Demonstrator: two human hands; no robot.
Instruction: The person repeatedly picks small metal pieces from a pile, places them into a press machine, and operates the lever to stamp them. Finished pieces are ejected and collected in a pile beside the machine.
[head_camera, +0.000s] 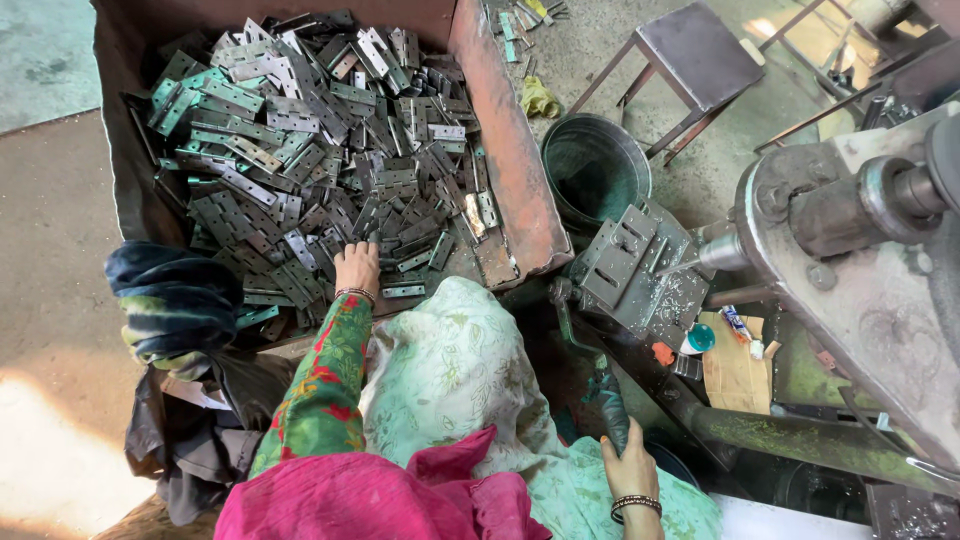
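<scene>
The machine (860, 260) takes the whole right side, a heavy grey body with a thick shaft that points to the left. Next in size is the rusty bin (505, 150), which fills the upper left part; its near right wall stands just beside the jig. The bin holds a big heap of hinges (300, 150), flat metal plates with small holes, and they lie in all directions, many on top of others. At the left edge of the bin a dark cloth (175, 300) hangs, rolled and folded. Beyond the bin's right wall a round green bucket (595, 165) stands on the floor, and a metal stool (695, 65) stands behind it, well apart from the hands. Between the bin and the machine sits the jig (630, 265), a grey block with slots, covered with metal chips. A lever (590, 365) comes down from the jig toward the person. The left hand (357, 267) reaches into the near part of the heap and lies on the hinges; its fingers are bent down among the plates, and I cannot tell if they hold one. The right hand (630, 465) is low in the view, with its fingers wrapped around the dark end of the lever. Both wrists carry bangles.
</scene>
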